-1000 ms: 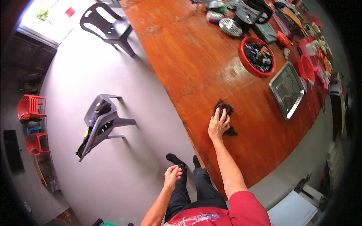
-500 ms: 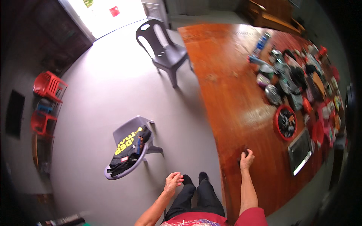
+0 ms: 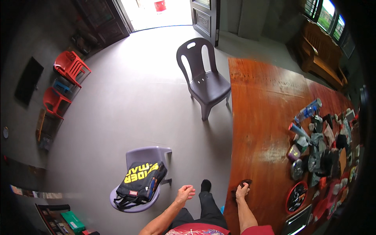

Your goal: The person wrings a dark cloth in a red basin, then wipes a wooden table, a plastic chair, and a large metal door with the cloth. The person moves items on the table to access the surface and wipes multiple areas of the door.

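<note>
Glossy and reddish-brown, the counter (image 3: 258, 133) carries a red bowl (image 3: 288, 199); from afar I see a dark cloth (image 3: 247, 181) left of that bowl, clamped in my right hand (image 3: 243, 191), long axis unclear. My left hand (image 3: 185, 193), farther left, hangs half-curled, seemingly empty.

The wooden table (image 3: 262, 117) carries a dark cloth (image 3: 246, 181) near its left edge, a red basin (image 3: 288, 199), a metal tray (image 3: 297, 222) and a clear bottle (image 3: 306, 113). On the grey floor (image 3: 113, 105) stand a dark chair (image 3: 209, 88) and a lilac chair (image 3: 141, 155).
</note>
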A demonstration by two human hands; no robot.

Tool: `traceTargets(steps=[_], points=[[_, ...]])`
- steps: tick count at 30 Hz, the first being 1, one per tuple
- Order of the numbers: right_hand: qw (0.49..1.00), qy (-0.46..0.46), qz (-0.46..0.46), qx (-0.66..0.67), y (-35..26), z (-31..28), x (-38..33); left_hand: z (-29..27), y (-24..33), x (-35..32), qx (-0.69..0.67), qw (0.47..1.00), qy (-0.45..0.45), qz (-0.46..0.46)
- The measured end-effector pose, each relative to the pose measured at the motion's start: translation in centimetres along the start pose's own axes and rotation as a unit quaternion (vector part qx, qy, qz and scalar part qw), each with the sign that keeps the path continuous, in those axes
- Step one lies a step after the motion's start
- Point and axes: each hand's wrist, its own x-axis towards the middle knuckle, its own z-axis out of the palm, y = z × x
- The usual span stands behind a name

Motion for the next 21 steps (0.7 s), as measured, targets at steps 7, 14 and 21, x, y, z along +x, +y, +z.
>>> traceTargets(steps=[7,14,21], points=[[0.989,0.012,0.106,0.101,-9.3,1.5,7.9,1.6,9.0,5.5,-0.117,0.993,0.022,0.018],[0.945,-0.078,-0.063,0.31,-26.3,6.5,14.1,-0.5,17.3,12.3,-0.156,0.986,0.055,0.015],[0.847,-0.235,-0.14,0.456,-50.9,12.2,9.3,-0.9,32.1,19.8,-0.144,0.981,0.076,0.104]])
